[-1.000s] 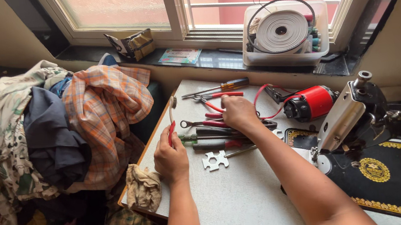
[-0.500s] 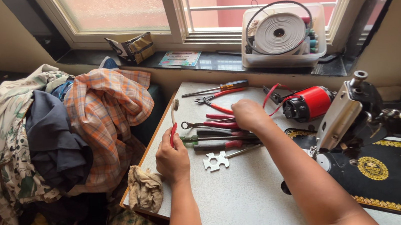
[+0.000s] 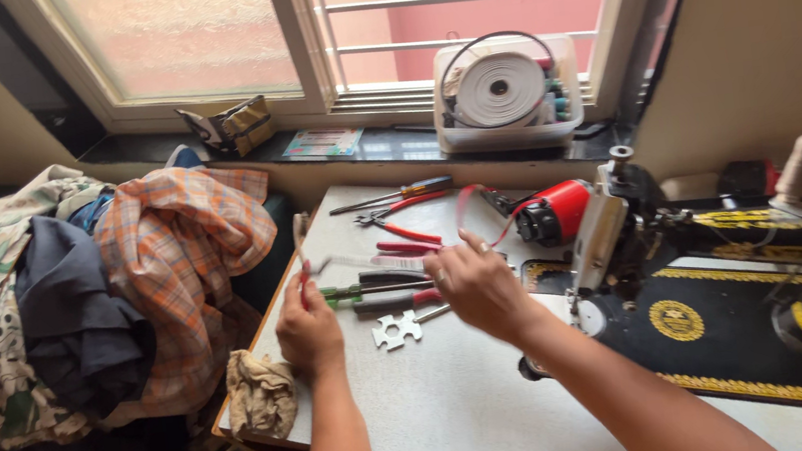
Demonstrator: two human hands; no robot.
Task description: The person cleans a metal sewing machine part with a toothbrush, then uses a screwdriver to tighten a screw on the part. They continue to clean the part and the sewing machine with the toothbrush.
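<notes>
My left hand [image 3: 310,329] rests at the left edge of the white table [image 3: 461,400], closed round a thin red-handled tool [image 3: 304,267] that points away from me. My right hand [image 3: 476,285] hovers just right of a heap of hand tools and pinches a thin pale tool [image 3: 365,262], which is motion-blurred and stretches left toward my other hand. Below it lie a green-handled screwdriver [image 3: 348,290], a red-handled tool [image 3: 392,303] and a flat metal multi-wrench [image 3: 396,330]. Red-handled pliers [image 3: 406,223] and an orange-handled screwdriver [image 3: 399,193] lie farther back.
A red motor [image 3: 553,213] and a tipped-up sewing machine head [image 3: 613,231] stand right of the tools, on a black and gold base [image 3: 732,304]. A crumpled rag [image 3: 259,395] hangs at the table's near left corner. Clothes [image 3: 109,309] are piled on the left. A plastic box with a white tape roll [image 3: 505,93] sits on the sill.
My right hand has drawn back from the pliers toward me, lifting the thin pale tool out of the heap. My left hand has stayed in place with its red-handled tool.
</notes>
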